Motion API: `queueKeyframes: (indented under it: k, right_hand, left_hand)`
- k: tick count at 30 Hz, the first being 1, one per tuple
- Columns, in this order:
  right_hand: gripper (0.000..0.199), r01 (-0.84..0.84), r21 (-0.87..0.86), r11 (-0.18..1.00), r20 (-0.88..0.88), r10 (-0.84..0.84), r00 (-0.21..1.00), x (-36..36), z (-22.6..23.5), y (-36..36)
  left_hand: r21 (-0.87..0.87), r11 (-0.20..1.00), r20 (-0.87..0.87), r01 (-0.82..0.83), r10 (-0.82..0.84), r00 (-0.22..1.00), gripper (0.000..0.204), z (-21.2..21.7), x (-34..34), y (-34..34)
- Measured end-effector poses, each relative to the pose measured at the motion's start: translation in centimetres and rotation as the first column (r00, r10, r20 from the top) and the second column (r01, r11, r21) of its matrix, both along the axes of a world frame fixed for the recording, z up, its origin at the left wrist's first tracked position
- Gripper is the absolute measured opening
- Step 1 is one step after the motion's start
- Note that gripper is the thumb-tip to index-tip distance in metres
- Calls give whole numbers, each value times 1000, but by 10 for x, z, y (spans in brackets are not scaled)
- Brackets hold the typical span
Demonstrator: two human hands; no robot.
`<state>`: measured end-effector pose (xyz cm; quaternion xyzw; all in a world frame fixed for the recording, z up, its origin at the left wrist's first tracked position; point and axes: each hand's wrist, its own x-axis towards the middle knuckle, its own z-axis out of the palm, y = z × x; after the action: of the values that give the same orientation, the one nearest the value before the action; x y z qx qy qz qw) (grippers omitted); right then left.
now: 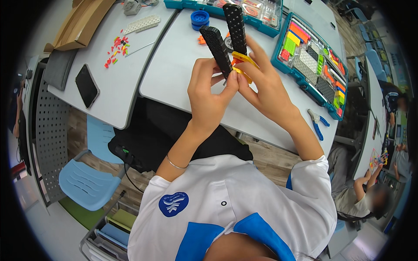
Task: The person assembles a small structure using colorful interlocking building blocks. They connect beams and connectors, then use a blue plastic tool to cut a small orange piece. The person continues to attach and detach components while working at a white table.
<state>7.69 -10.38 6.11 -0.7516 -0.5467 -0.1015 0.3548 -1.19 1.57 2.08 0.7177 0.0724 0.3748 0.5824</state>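
Observation:
Both my hands are closed on a building-kit model held over the white table (165, 71). Two long black perforated panels (216, 47) rise from it, tilted away from me and apart at the top. A yellow frame piece (242, 57) with an orange part sits between them near my fingers. My left hand (206, 93) grips the base of the left panel, its thumb meeting my right fingertips. My right hand (271, 91) pinches the yellow piece. A blue wheel hub (200, 19) lies beyond the model, and a grey wheel (228, 42) is partly hidden behind it.
Right of my hands, a teal parts case (277, 52) holds colourful pieces; another teal case (261, 28) stands at the back. Blue-handled pliers (318, 123) lie nearer. On the left table are small pegs (115, 51), a phone (87, 86), a cardboard box (89, 21) and a white perforated plate (142, 25).

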Motion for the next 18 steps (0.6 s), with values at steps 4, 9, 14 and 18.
queueKeyframes:
  k: [4,9,14,18]
  right_hand:
    - [18,37,-24,999,51,-35,998,0,-9,-2]
    - [16,86,49,995,105,-91,990,-1,-10,1]
    - [13,63,108,992,112,-75,991,7,-9,2]
    - [12,65,174,983,4,-67,998,19,8,-2]
  left_hand:
    - [-30,999,-11,26,-26,1000,23,3,-7,-4]
    - [-66,998,-19,16,-17,1000,25,4,-4,-4]
    - [-113,993,-67,-22,14,998,26,0,0,6]
    - [-225,971,-96,-85,64,993,27,-11,-5,26]
